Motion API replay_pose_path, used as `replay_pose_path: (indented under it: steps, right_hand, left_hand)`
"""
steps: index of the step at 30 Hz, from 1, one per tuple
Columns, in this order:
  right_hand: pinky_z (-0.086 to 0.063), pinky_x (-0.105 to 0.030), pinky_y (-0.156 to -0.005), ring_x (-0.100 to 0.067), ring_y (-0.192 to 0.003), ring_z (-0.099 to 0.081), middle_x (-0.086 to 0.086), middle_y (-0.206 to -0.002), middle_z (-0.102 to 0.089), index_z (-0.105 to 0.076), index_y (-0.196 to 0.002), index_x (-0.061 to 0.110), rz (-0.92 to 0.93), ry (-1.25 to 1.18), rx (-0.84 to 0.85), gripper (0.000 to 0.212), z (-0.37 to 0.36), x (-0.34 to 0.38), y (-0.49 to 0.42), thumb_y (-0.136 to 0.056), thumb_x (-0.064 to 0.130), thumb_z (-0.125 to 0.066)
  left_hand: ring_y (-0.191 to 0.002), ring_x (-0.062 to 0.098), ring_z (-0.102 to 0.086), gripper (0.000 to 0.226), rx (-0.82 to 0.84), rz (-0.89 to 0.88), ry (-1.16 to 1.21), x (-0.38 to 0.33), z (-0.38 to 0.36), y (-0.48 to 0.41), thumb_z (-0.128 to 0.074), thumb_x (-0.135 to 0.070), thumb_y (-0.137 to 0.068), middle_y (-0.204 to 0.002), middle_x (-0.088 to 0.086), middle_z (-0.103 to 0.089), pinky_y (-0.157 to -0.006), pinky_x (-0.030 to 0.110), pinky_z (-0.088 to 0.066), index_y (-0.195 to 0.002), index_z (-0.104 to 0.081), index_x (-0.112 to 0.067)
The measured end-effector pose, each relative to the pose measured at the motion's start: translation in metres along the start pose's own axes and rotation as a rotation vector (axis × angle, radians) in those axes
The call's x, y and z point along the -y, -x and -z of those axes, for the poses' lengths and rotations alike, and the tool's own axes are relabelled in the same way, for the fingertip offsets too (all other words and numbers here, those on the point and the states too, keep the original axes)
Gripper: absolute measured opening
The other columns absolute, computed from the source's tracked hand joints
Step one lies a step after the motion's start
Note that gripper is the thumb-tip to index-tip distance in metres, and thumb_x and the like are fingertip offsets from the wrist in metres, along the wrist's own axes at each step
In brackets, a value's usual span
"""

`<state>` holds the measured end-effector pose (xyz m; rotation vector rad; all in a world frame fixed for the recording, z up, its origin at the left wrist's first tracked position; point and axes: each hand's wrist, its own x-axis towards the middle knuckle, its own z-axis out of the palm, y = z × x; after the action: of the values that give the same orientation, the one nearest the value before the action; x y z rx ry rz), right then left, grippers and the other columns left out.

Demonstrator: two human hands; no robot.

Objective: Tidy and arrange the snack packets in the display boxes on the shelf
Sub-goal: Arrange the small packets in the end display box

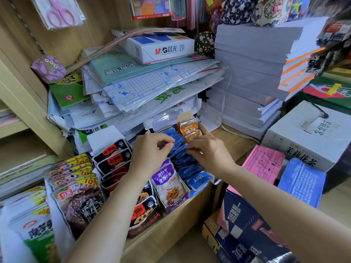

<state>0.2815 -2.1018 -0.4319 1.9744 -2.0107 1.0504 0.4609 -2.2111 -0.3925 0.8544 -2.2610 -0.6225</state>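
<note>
Packets (197, 179) blue, glossy, overlapped; print seemingly white.

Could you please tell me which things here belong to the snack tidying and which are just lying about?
Job: blue packets, orange packets, purple packet, black packets, left hand and right hand, both pinching blue packets.
Lying about: paper ream, white paper stack, pink scissors, tea carton.

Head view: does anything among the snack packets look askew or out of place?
Yes. The blue packets lie slumped with print upside down, unlike the upright purple packet beside them. The left hand and right hand pinch some.
</note>
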Motion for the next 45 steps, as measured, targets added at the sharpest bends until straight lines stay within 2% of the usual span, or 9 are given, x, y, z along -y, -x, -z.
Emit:
replay_pose_path:
  steps: [4, 12, 16, 20, 24, 31, 37, 42, 45]
  right_hand:
    - [-0.055, -0.032, -0.077, -0.011, -0.084, -0.062, 0.003, -0.091, -0.072, -0.078, -0.093, 0.018, -0.112, -0.057, -0.029, 0.007, -0.004, 0.001, -0.009, -0.087, 0.016, -0.077]
    - [-0.055, -0.026, -0.082, -0.004, -0.084, -0.062, 0.006, -0.096, -0.070, -0.076, -0.088, 0.017, -0.024, -0.084, 0.215, 0.010, 0.014, -0.004, -0.009, -0.085, 0.026, -0.074]
    - [-0.043, -0.016, -0.055, 0.001, -0.067, -0.061, 0.016, -0.071, -0.064, -0.078, -0.087, 0.012, -0.186, -0.201, 0.218, 0.023, 0.022, -0.006, -0.005, -0.096, 0.029, -0.066]
    - [-0.058, -0.030, -0.071, 0.001, -0.072, -0.062, 0.012, -0.080, -0.069, -0.075, -0.107, 0.023, -0.233, -0.123, 0.189, 0.019, 0.011, -0.007, -0.008, -0.087, 0.023, -0.076]
    - [-0.056, -0.034, -0.062, -0.006, -0.069, -0.060, 0.012, -0.082, -0.065, -0.069, -0.113, 0.029, -0.154, 0.022, 0.161, 0.032, 0.008, 0.000, -0.015, -0.083, 0.029, -0.080]
    - [-0.038, -0.026, -0.065, -0.013, -0.083, -0.052, 0.003, -0.094, -0.060, -0.077, -0.093, 0.021, 0.004, 0.096, 0.113, 0.006, -0.004, -0.006, -0.018, -0.087, 0.021, -0.076]
    - [-0.052, -0.031, -0.068, -0.016, -0.080, -0.060, 0.001, -0.090, -0.067, -0.067, -0.092, 0.013, -0.019, -0.023, -0.057, 0.006, 0.002, 0.000, -0.018, -0.095, 0.009, -0.064]
    - [-0.040, -0.005, -0.070, 0.000, -0.078, -0.055, 0.004, -0.091, -0.072, -0.076, -0.093, 0.014, -0.056, -0.080, -0.021, 0.007, 0.005, -0.002, -0.015, -0.089, 0.010, -0.072]
    - [-0.049, -0.014, -0.072, -0.001, -0.079, -0.059, 0.004, -0.091, -0.073, -0.079, -0.092, 0.014, -0.059, -0.084, -0.052, 0.007, 0.002, -0.005, -0.015, -0.087, 0.010, -0.076]
  left_hand:
    - [-0.067, -0.002, -0.065, 0.008, -0.036, -0.049, -0.057, 0.001, -0.004, -0.005, -0.079, -0.015, -0.084, -0.080, -0.011, -0.075, -0.069, 0.022, -0.057, -0.087, -0.082, -0.022]
    - [-0.067, -0.004, -0.066, 0.008, 0.034, 0.018, -0.065, 0.004, 0.000, -0.012, -0.081, -0.018, -0.083, -0.071, -0.021, -0.067, -0.065, 0.011, -0.052, -0.086, -0.080, -0.026]
    - [-0.067, -0.004, -0.067, 0.007, -0.062, 0.037, -0.055, 0.006, 0.000, -0.010, -0.079, -0.015, -0.084, -0.075, -0.015, -0.072, -0.064, 0.006, -0.049, -0.087, -0.079, -0.021]
    - [-0.065, -0.006, -0.065, 0.003, -0.126, 0.068, -0.075, 0.007, 0.000, -0.012, -0.080, -0.020, -0.084, -0.073, -0.016, -0.070, -0.060, 0.006, -0.047, -0.085, -0.078, -0.022]
    - [-0.061, -0.010, -0.061, 0.005, -0.133, 0.098, -0.069, 0.006, 0.001, -0.013, -0.083, -0.027, -0.082, -0.065, -0.022, -0.063, -0.054, 0.003, -0.042, -0.080, -0.079, -0.024]
    - [-0.075, -0.011, -0.067, 0.011, -0.047, 0.081, 0.044, 0.006, -0.002, -0.010, -0.080, -0.018, -0.085, -0.078, -0.017, -0.071, -0.071, 0.006, -0.052, -0.095, -0.081, -0.022]
    - [-0.070, -0.006, -0.066, 0.011, -0.037, 0.072, 0.005, 0.005, 0.000, -0.010, -0.079, -0.016, -0.085, -0.073, -0.021, -0.066, -0.066, 0.007, -0.049, -0.093, -0.082, -0.023]
    - [-0.073, -0.005, -0.055, 0.014, 0.141, 0.149, -0.105, 0.008, -0.001, -0.015, -0.075, -0.020, -0.089, -0.100, -0.009, -0.076, -0.075, 0.017, -0.042, -0.101, -0.081, -0.025]
    - [-0.072, -0.006, -0.057, 0.015, 0.102, 0.132, -0.105, 0.008, -0.002, -0.014, -0.071, -0.024, -0.093, -0.102, -0.009, -0.076, -0.076, 0.019, -0.045, -0.105, -0.080, -0.026]
